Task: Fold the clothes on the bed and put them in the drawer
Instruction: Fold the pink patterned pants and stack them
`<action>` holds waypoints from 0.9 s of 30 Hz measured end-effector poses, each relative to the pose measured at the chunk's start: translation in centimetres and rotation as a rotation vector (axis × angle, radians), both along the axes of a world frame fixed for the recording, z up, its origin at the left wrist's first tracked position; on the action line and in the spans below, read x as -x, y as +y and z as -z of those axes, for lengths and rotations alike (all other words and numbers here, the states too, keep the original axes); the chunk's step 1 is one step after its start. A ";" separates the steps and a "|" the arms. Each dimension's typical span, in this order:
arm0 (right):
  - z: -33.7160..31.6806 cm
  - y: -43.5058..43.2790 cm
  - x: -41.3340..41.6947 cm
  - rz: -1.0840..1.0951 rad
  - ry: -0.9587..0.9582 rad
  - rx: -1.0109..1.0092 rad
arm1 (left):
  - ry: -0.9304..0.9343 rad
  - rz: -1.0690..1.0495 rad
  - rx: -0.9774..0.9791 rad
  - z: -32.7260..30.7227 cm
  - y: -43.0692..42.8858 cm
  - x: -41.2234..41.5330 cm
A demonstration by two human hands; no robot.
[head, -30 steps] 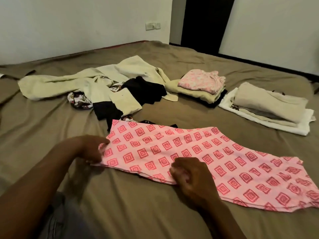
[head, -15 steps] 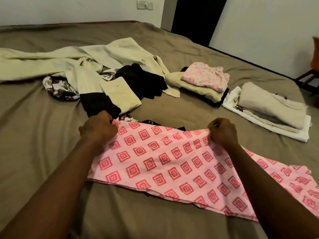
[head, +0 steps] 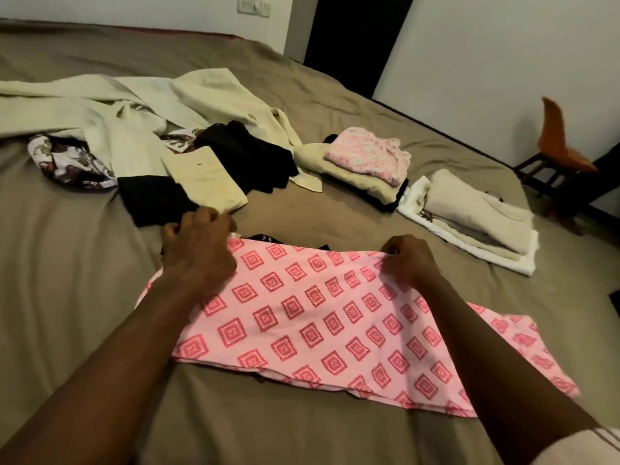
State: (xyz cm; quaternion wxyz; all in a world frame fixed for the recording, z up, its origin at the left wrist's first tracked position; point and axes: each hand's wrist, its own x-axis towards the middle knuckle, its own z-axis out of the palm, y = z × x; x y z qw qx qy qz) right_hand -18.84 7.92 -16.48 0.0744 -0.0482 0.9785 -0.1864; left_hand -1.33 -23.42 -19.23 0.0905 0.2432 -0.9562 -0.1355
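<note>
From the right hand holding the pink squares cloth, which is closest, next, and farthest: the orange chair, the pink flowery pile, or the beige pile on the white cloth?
In the head view, from the right hand:
1. The beige pile, just to its right.
2. The pink flowery pile, farther back on the bed.
3. The orange chair, off the bed by the wall.

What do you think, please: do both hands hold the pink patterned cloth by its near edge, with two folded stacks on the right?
Not quite: in the head view, left hand and right hand hold the pink patterned cloth by its far edge. The rest stands.
</note>
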 end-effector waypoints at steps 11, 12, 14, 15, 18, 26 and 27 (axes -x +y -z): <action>6.6 -5.8 -12.6 -0.335 0.225 0.044 | -0.055 -0.342 -0.491 -0.1 -3.8 -5.9; 7.4 -5.5 -13.1 -0.343 0.258 0.058 | -0.070 -0.340 -0.533 -0.2 -3.5 -6.4; 8.3 -5.4 -13.6 -0.321 0.334 0.114 | -0.095 -0.333 -0.612 -0.6 -3.4 -7.9; 8.6 -5.2 -13.5 -0.299 0.345 0.135 | -0.093 -0.327 -0.647 -0.8 -3.3 -8.4; 8.5 -5.0 -13.6 -0.249 0.283 0.207 | -0.021 -0.336 -0.754 -1.1 -3.9 -9.4; 3.4 -1.6 -11.9 0.038 -0.260 1.143 | 0.310 -0.087 -0.865 -9.1 5.8 -6.9; 2.7 -1.3 -11.7 0.127 -0.343 1.255 | 0.313 -0.014 -0.828 -9.8 7.8 -6.0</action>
